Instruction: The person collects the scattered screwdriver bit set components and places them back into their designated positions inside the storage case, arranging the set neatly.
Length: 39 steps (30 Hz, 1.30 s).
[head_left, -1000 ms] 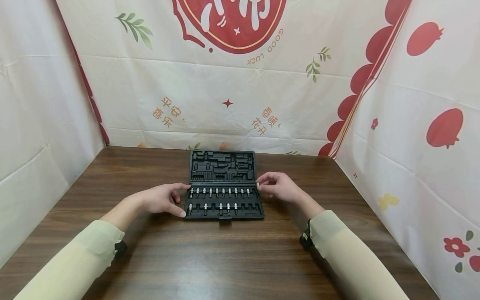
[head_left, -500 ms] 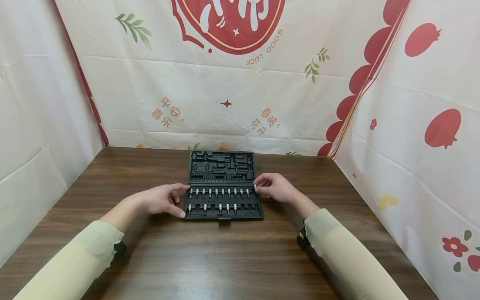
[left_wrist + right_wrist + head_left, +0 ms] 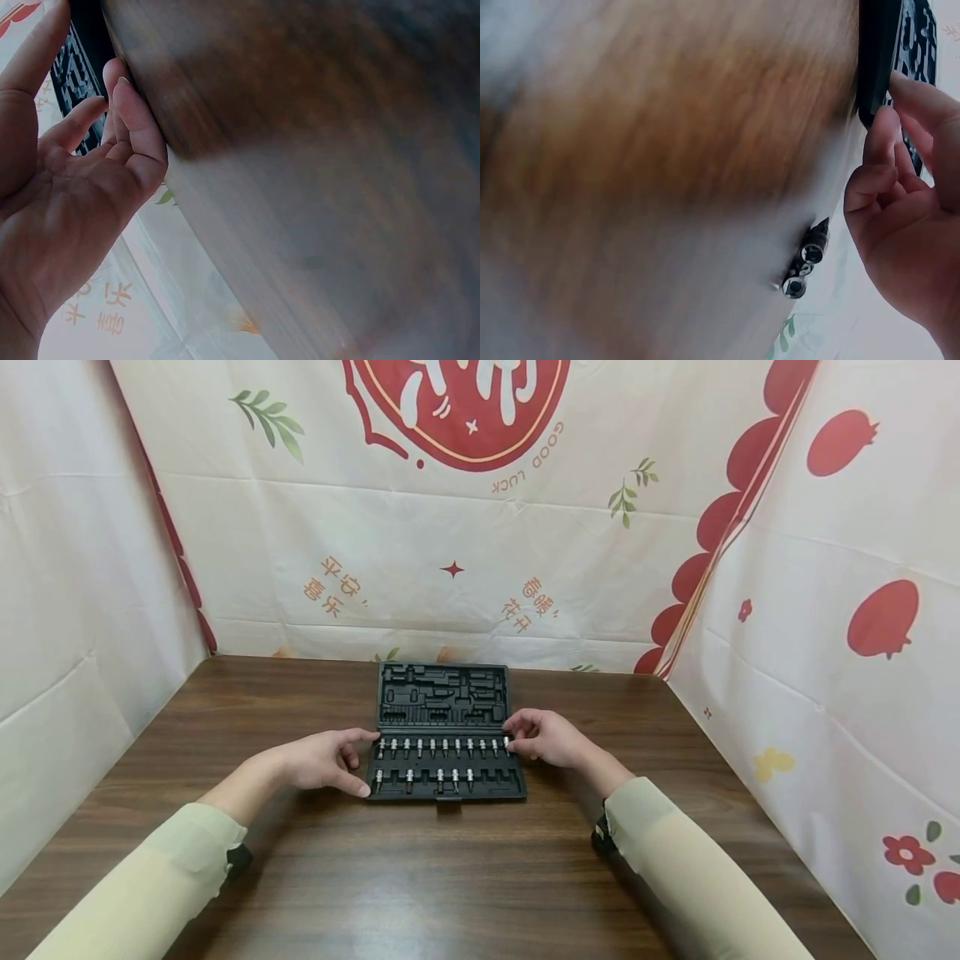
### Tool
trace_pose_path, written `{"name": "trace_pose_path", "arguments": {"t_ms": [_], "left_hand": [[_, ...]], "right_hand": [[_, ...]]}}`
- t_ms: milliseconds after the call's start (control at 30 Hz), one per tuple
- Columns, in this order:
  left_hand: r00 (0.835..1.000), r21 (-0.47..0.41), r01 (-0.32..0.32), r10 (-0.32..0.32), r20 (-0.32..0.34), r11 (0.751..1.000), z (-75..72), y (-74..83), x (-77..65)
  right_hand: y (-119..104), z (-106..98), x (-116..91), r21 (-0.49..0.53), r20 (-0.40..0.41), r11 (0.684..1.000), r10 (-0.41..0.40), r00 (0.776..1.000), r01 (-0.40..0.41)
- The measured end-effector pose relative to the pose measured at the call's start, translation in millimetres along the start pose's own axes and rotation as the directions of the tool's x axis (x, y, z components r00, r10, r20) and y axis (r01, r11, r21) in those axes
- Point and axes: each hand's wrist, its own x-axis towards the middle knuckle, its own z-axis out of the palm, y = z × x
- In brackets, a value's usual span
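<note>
Head view: the fingers of my right hand (image 3: 551,739) have shifted a little leftward over the last second, carrying the small socket bit (image 3: 506,744) they pinch to the right end of the upper row of the case (image 3: 423,763); I judge this piece to be at its slot, completing that row, while the lower row shows bare recesses. My left hand (image 3: 318,760), thumb and forefinger spread and grasping nothing, rests at the left edge. Matte black, moulded plastic contrasts with bright, cylindrical metal and the glossy dark wood grain of the desk (image 3: 450,885).
</note>
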Motion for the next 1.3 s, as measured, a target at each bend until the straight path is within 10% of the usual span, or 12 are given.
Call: {"name": "trace_pose_path", "arguments": {"t_ms": [1300], "left_hand": [[1.0, 0.022, -0.021, 0.022, -0.008, 1.0, 0.7, 0.1, -1.3]], "right_hand": [[0.4, 0.3, 9.1, -0.06, 0.033, 0.997, 0.048, 0.998, -0.046]]}}
